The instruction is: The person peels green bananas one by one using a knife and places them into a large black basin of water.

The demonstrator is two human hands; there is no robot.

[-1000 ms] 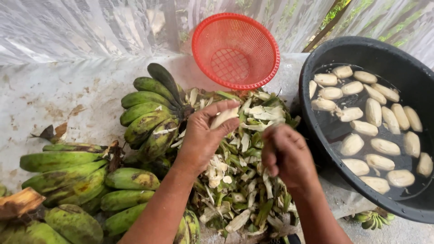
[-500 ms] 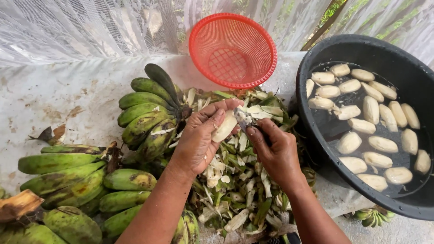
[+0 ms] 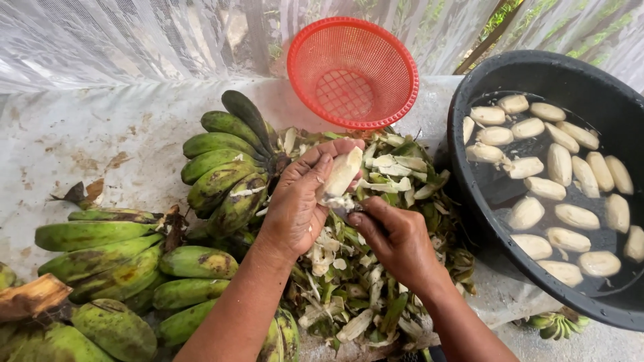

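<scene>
An outdoor food-preparation spot: a stained pale plastic-covered worktop [image 3: 80,141] backed by white mesh netting [image 3: 121,40], with green foliage [image 3: 510,17] behind that netting.

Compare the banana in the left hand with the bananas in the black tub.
The banana in the left hand is held above the peel pile, dry and alone; the bananas in the tub float in water, many together. The held one has scraps clinging at its lower end, near the right hand; the floating ones look clean. Both are peeled and pale cream, inside or beside the black tub.
</scene>
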